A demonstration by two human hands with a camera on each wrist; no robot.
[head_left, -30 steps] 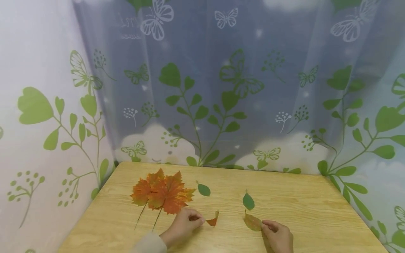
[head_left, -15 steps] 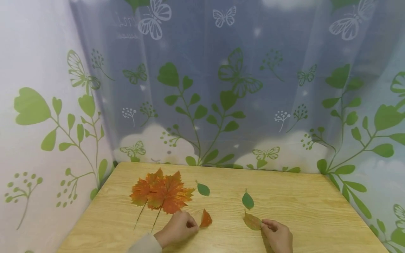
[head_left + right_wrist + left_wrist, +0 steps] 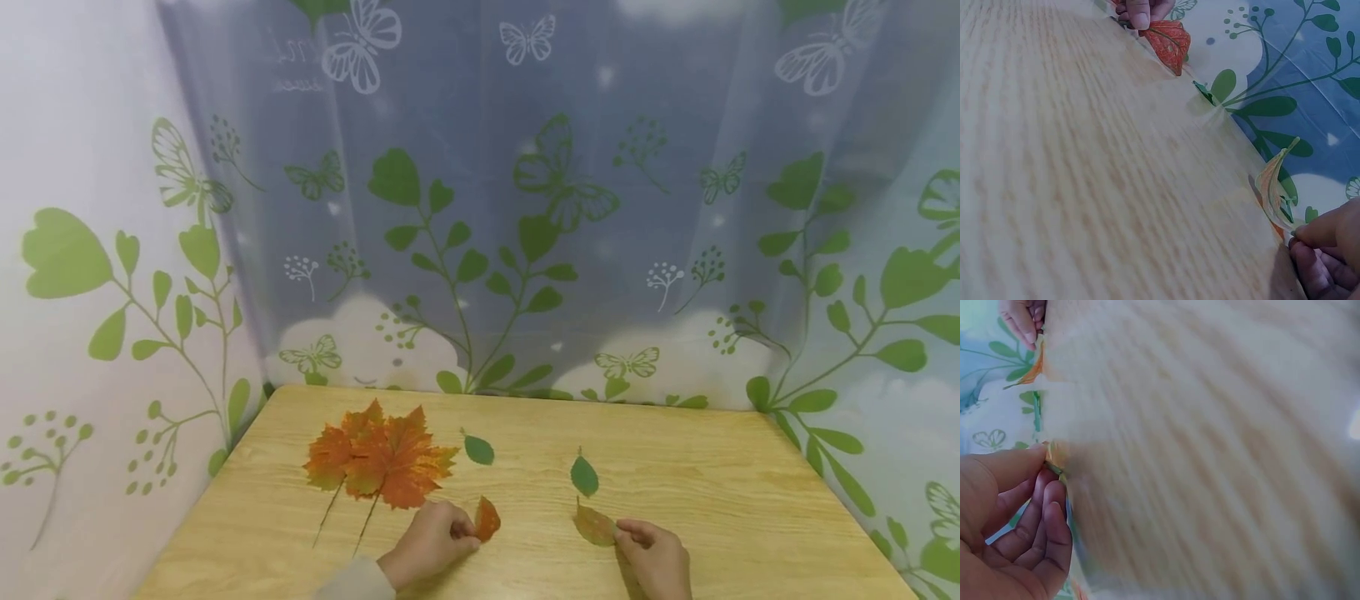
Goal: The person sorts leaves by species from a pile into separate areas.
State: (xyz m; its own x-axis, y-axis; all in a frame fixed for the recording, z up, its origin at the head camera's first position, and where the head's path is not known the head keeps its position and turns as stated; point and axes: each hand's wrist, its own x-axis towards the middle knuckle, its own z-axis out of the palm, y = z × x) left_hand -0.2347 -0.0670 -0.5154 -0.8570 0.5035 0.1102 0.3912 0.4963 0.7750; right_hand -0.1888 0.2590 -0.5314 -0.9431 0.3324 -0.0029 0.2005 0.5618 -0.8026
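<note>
My left hand [image 3: 433, 537] pinches a small orange-red leaf [image 3: 487, 518] by its edge, between thumb and fingers. In the right wrist view that leaf [image 3: 1169, 44] shows its veined red face, tip down. To the right, my right hand [image 3: 655, 554] grips the end of a brownish-yellow leaf [image 3: 595, 527], whose stem points away from me. Seen from the right wrist, this leaf [image 3: 1270, 184] is curved along its length. Just beyond it on the table lies a green leaf [image 3: 584, 475], and another green leaf [image 3: 479, 450] lies farther left.
Large orange maple leaves [image 3: 382, 457] with dark stems lie overlapping at the left of the wood-grain table [image 3: 690, 467]. Behind the table hangs a curtain [image 3: 480, 208] printed with green plants and butterflies.
The orange-red leaf has turned from a folded, sideways pose to standing more upright in my left hand. That hand shifted left, then slightly back right. My right hand keeps its hold on the brownish-yellow leaf.
</note>
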